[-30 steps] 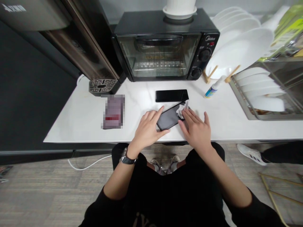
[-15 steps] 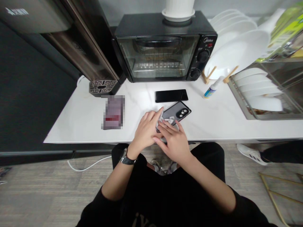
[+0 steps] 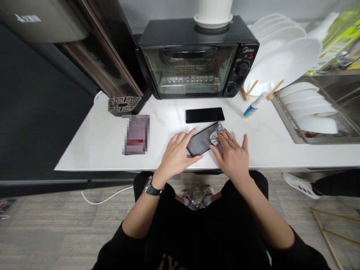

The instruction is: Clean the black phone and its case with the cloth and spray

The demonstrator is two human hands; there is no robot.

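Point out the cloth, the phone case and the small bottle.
Cloth (image 3: 216,135): head view, on its crumpled middle.
Phone case (image 3: 201,140): head view, on its flat grey panel.
Small bottle (image 3: 250,111): head view, on its blue label.

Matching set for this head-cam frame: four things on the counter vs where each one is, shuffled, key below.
1. phone case
2. crumpled cloth
3. black phone
4. blue-labelled bottle

A. closest to the white plates
B. under the right hand, at its fingertips
C. one end between the left hand's thumb and index finger
D. between the phone case and the toaster oven

Pairs: 1-C, 2-B, 3-D, 4-A
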